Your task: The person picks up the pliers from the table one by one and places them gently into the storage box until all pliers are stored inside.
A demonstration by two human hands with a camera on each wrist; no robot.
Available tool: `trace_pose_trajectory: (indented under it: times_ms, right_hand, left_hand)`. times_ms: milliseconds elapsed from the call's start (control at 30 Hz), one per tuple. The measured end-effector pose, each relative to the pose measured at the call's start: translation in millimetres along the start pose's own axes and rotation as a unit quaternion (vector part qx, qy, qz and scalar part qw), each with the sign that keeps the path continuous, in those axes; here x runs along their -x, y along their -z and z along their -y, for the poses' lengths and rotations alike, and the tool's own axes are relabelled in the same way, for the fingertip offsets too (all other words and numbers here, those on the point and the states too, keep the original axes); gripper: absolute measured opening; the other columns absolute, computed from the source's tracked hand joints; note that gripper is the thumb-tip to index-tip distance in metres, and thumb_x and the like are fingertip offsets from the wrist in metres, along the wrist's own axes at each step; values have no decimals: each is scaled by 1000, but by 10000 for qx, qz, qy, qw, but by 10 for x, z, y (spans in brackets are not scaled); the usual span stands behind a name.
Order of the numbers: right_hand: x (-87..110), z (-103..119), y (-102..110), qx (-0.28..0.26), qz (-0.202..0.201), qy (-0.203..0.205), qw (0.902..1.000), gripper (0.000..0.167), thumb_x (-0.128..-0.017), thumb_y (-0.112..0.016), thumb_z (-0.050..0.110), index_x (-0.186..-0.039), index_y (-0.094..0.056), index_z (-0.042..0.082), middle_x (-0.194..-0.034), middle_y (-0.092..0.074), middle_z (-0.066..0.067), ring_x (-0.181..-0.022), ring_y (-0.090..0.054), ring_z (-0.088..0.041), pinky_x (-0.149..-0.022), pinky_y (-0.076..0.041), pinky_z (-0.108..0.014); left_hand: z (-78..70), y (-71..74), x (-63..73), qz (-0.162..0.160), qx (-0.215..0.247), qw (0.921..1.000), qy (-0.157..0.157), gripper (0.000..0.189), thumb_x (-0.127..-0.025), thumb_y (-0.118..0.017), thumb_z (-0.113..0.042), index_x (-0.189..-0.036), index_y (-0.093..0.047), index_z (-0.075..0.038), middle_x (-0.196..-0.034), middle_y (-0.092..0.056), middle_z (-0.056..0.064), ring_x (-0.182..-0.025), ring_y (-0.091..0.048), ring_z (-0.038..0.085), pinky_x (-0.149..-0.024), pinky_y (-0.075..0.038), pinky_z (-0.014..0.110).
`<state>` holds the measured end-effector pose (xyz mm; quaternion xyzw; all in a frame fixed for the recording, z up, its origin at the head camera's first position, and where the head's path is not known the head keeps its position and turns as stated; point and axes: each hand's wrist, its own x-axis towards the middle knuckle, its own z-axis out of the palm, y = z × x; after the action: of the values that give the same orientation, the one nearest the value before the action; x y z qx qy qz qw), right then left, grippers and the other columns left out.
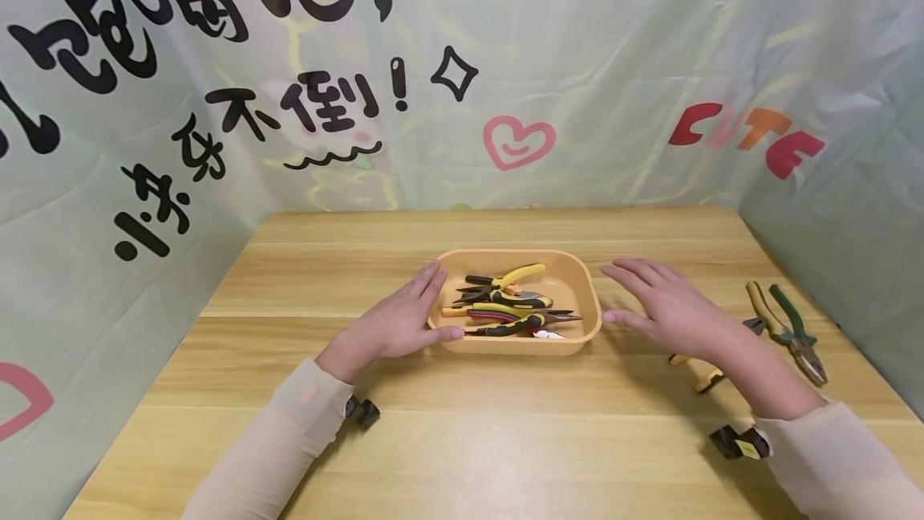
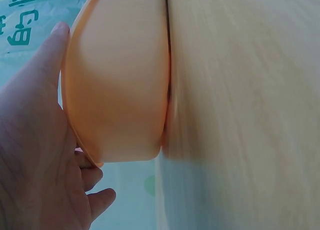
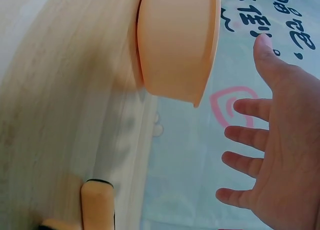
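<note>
- Head view: here's the orange tray, mid-frame on the wooden surface, with several pliers jumbled inside, their handles yellow, black and red.
- At the tray's left end sits the left hand, fingers relaxed and spread, thumb by the front corner, fingertips on the rim.
- Over right of centre, the right hand hovers just beside the tray, wide open, holding nothing.
- Far right, green-and-yellow pliers lie on the surface; nearer the forearm, an orange-handled tool peeks out, partly hidden.
- Behind it all, a pale cloth carries black lettering at upper left, a pink heart at upper centre and "CUTE" at upper right.
- Left wrist view: the tray's side wall fills the upper centre, and the left hand lies along its rim at frame left, loosely open.
- Right wrist view: the right hand spreads its fingers at right, clear of the tray at top centre; an orange handle shows at lower left.
</note>
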<state>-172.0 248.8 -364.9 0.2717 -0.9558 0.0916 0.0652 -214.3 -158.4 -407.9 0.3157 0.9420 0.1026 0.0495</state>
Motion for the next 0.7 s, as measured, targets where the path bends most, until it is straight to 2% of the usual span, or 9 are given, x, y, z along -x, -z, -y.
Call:
trace_pose_trajectory:
  times_ms: [500, 700]
  right_hand:
    - [202, -99, -29, 11, 121, -250, 9996, 77, -95, -59, 48, -155, -28, 11, -153, -31, -22, -136, -27, -49, -100, -24, -69]
    - [274, -145, -64, -74, 245, -453, 9986, 77, -95, -59, 49, -155, -28, 10, -152, -30, -24, -134, -28, -52, -98, -24, -71]
  left_hand:
    - [6, -9, -2, -22, -8, 10000, -18, 110, -85, -26, -84, -157, -3, -3, -163, 6, 13, -148, 1, 22, -117, -17, 39]
    - [-1, -5, 2, -16, 21, 10000, 6, 109, -86, -28, -83, -157, -2, -4, -163, 7, 12, -148, 1, 22, -117, -18, 39]
